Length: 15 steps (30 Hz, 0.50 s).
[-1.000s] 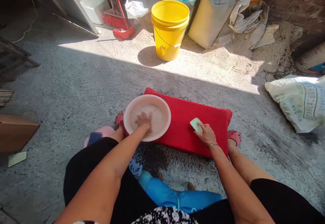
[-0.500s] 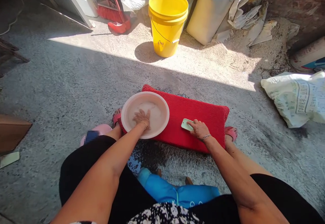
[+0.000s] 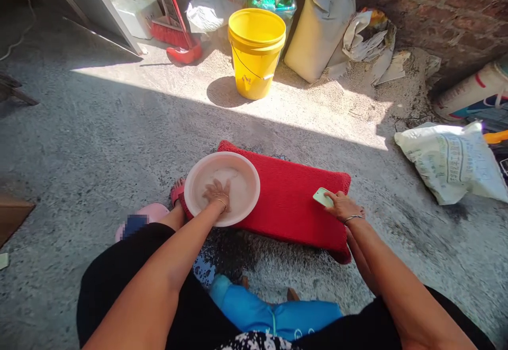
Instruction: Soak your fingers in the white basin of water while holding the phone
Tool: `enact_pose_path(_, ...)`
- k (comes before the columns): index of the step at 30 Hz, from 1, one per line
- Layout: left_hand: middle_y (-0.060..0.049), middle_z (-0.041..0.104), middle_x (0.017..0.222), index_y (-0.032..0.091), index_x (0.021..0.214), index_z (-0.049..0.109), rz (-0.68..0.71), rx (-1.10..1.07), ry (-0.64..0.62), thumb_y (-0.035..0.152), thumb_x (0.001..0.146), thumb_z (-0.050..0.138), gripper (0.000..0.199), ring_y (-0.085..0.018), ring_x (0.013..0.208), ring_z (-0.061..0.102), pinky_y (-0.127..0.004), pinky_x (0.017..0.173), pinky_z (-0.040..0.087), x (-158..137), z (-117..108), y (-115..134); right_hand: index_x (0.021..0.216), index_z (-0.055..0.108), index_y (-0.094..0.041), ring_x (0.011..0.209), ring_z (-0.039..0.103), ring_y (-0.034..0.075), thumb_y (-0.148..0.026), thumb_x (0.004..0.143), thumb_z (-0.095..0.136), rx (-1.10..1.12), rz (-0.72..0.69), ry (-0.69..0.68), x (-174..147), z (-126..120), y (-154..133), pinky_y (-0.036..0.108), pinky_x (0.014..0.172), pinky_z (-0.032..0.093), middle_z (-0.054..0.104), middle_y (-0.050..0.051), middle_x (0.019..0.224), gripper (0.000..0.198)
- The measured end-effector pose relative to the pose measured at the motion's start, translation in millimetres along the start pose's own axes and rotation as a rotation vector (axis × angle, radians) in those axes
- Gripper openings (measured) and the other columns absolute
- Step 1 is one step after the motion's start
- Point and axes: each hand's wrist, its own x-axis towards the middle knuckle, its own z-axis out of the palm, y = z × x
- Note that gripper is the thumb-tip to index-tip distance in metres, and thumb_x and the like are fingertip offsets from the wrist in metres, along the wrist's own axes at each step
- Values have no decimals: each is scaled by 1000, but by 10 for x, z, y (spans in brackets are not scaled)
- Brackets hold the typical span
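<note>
A pale pink basin (image 3: 190,173) of cloudy water sits on the left end of a low, flat red piece covered in fabric (image 3: 289,196). My left hand (image 3: 217,194) is in the basin, fingers spread and holding nothing. Near the right end of the red fabric, my right hand (image 3: 344,205) grips a pale green scrub brush (image 3: 322,196). Its smooth back faces up, with a small hole at one end; the underside is hidden against the fabric.
A yellow bucket (image 3: 256,56) stands ahead in the sunlight. Behind it are full sacks (image 3: 319,27), a red broom (image 3: 170,31) and a dustpan (image 3: 184,53). A white printed sack (image 3: 456,162) lies at right. Wet concrete (image 3: 230,252) shows below the red fabric.
My right hand has moved the scrub brush rightward along the red fabric. My left hand stays in the basin. The view has tilted up slightly and shifted right.
</note>
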Motion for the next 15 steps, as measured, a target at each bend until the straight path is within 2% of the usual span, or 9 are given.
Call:
enact_pose_path(3, -19, 9, 163, 34, 154, 6, 3, 17, -5, 47, 52, 86, 131, -56, 138, 23, -64, 94, 42, -14, 1, -13, 138, 51, -32, 106, 56, 26, -43, 84, 60, -23, -201, 8, 302, -246, -943, 36, 86, 42, 54, 11, 120, 56)
enact_pose_path(5, -18, 9, 163, 36, 154, 6, 2, 27, -8, 47, 51, 86, 131, -56, 138, 23, -63, 94, 42, -16, 8, -18, 139, 49, -32, 107, 55, 26, -43, 85, 58, -14, -275, 26, 478, -402, -1511, 36, 87, 41, 52, 12, 123, 56)
enact_pose_path(8, -17, 9, 164, 36, 154, 6, -3, 21, 3, 49, 49, 86, 133, -55, 138, 24, -64, 94, 41, -9, 23, -22, 139, 47, -32, 109, 53, 27, -44, 87, 56, 3, -352, 55, 700, -564, -2134, 36, 88, 40, 50, 12, 127, 55)
enact_pose_path(10, -18, 10, 163, 36, 154, 6, -2, 24, 5, 51, 48, 86, 134, -56, 138, 24, -64, 94, 42, 0, 29, -23, 137, 50, -32, 111, 53, 27, -44, 87, 55, 11, -394, 66, 828, -623, -2348, 37, 90, 39, 50, 12, 128, 52)
enact_pose_path(12, -19, 11, 163, 36, 154, 6, -3, 38, -4, 50, 49, 87, 133, -56, 137, 25, -65, 93, 42, 11, 30, -23, 134, 53, -33, 111, 53, 27, -42, 86, 55, 8, -441, 61, 941, -654, -2376, 37, 91, 39, 50, 11, 127, 49)
enact_pose_path(15, -20, 13, 162, 35, 154, 6, -8, 61, -16, 46, 50, 87, 132, -56, 136, 27, -64, 92, 44, 24, 30, -20, 134, 54, -34, 110, 54, 26, -37, 84, 57, -13, -455, 52, 1068, -660, -2064, 37, 91, 39, 51, 10, 125, 50)
